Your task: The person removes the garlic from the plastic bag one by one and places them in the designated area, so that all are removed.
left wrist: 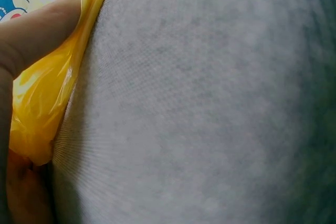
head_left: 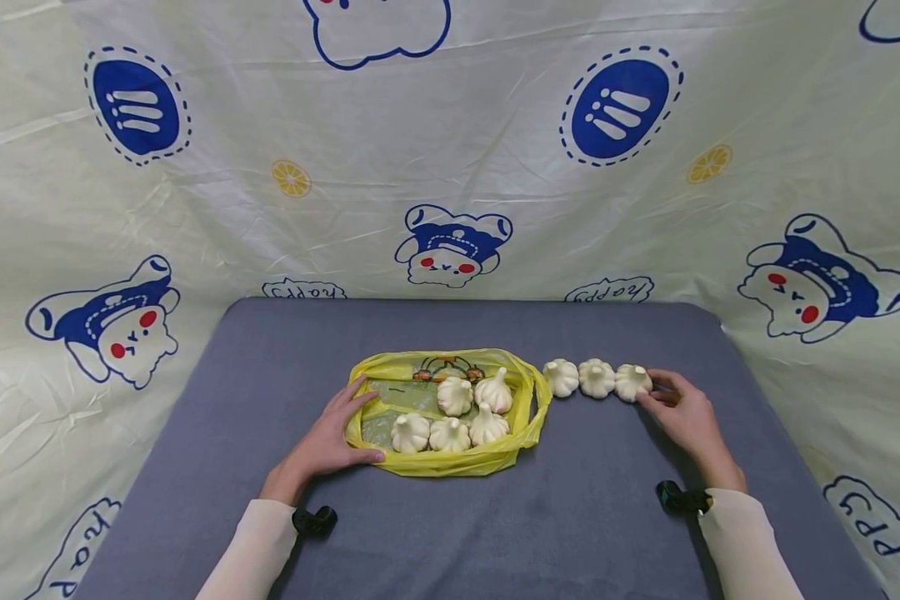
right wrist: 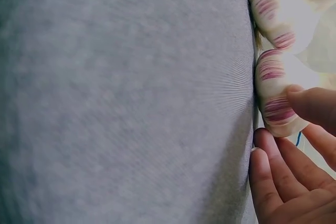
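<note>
A yellow plastic bag [head_left: 450, 464] lies with its mouth spread open, several whitish garlic bulbs [head_left: 450, 434] sitting inside. My left hand [head_left: 333, 437] grips the bag's left end, fingers over the rim and thumb at the near edge; the left wrist view shows the thumb against the yellow plastic [left wrist: 47, 98]. To the right of the bag, three garlic bulbs stand in a row on the table. My right hand [head_left: 686, 421] holds the rightmost garlic bulb [head_left: 632, 382] between thumb and fingers. Close up, this bulb [right wrist: 275, 74] has purple streaks and touches the cloth.
A grey-blue cloth covers the table [head_left: 450, 542]. The left bulb [head_left: 561, 377] of the row is close to the bag's right rim, with the middle bulb [head_left: 596, 378] beside it. A pale printed curtain [head_left: 450, 150] hangs behind and at both sides.
</note>
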Action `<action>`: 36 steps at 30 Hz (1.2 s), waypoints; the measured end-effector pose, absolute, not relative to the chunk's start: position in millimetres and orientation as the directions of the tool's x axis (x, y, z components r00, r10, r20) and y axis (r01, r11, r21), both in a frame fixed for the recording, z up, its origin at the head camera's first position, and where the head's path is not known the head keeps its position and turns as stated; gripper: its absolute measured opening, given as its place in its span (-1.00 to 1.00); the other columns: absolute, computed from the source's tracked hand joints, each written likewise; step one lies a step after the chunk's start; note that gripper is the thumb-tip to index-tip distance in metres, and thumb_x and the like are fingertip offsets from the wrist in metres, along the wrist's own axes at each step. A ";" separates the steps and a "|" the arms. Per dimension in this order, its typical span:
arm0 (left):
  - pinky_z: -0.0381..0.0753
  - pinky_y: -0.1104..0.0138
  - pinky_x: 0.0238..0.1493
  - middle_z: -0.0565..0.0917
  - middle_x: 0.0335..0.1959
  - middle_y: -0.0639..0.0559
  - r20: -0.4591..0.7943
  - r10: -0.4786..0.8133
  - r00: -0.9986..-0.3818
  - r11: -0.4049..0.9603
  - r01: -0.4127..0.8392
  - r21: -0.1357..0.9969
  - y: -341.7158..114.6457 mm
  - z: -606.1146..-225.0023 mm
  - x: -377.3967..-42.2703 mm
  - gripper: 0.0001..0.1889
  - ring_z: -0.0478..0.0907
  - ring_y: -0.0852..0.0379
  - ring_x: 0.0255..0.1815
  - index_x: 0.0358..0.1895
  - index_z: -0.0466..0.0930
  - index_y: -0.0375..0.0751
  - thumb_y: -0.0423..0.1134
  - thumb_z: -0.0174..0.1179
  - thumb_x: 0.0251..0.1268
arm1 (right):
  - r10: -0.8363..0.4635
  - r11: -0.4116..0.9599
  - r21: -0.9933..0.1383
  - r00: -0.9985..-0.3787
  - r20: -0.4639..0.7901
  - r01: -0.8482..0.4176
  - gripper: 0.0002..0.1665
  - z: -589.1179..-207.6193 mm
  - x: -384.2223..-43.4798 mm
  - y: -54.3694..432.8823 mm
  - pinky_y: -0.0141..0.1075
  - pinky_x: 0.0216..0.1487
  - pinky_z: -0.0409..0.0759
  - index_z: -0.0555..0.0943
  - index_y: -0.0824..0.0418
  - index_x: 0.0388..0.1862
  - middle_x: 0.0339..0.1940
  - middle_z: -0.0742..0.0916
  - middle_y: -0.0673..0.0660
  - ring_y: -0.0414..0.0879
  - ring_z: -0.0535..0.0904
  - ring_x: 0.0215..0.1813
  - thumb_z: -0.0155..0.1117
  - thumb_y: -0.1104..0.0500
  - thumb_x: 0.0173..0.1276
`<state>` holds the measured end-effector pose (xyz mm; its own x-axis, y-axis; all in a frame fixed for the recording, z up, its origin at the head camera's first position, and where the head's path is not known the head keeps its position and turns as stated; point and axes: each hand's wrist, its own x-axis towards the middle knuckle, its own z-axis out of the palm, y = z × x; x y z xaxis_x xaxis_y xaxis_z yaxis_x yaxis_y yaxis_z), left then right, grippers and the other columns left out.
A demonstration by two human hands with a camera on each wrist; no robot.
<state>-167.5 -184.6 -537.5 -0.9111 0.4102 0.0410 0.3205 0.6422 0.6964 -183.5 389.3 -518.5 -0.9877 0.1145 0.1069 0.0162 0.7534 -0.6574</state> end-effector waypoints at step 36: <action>0.12 -0.37 0.49 0.01 0.71 -0.13 0.059 0.410 -0.910 0.643 0.335 0.688 -184.1 -539.0 -167.7 0.04 -0.08 -0.33 0.68 0.56 0.33 -0.12 0.17 0.58 -0.01 | 0.083 0.768 -0.639 -0.983 0.162 -0.040 -0.07 -437.2 -169.0 348.0 0.37 0.28 0.43 0.21 0.24 0.63 0.56 0.34 0.47 0.48 0.34 0.45 0.31 -0.15 0.48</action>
